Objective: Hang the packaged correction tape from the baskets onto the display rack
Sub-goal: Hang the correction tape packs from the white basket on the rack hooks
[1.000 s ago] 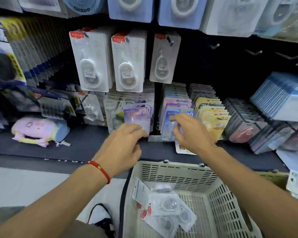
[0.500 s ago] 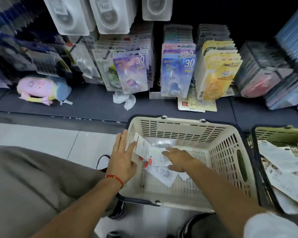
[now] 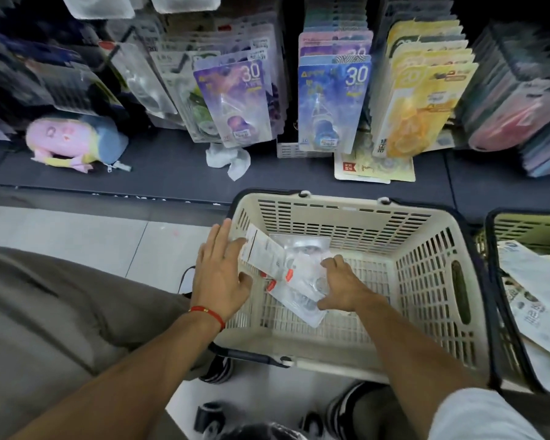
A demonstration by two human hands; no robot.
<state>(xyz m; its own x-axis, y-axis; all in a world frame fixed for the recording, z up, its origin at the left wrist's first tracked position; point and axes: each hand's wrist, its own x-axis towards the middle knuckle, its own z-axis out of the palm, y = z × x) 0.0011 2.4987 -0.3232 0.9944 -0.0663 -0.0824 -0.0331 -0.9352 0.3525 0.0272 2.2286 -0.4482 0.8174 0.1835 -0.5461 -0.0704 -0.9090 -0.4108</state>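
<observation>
In the cream basket (image 3: pixel 346 214) on the floor: clear correction tape packs (image 3: pixel 302 281) with red tabs, piled at its left side. Right hand (image 3: pixel 343 285) grips the pile; left hand (image 3: pixel 219 274), fingers spread, touches a pack at the rim. Basket's right half bare.

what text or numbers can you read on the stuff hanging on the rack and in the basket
"30" on the purple hanging pack
"30" on the blue hanging pack
Yellow hanging pack: print too blurred to read
Flat card on the shelf: red mark, unreadable
Clear packs in the basket: print too small to read
</observation>
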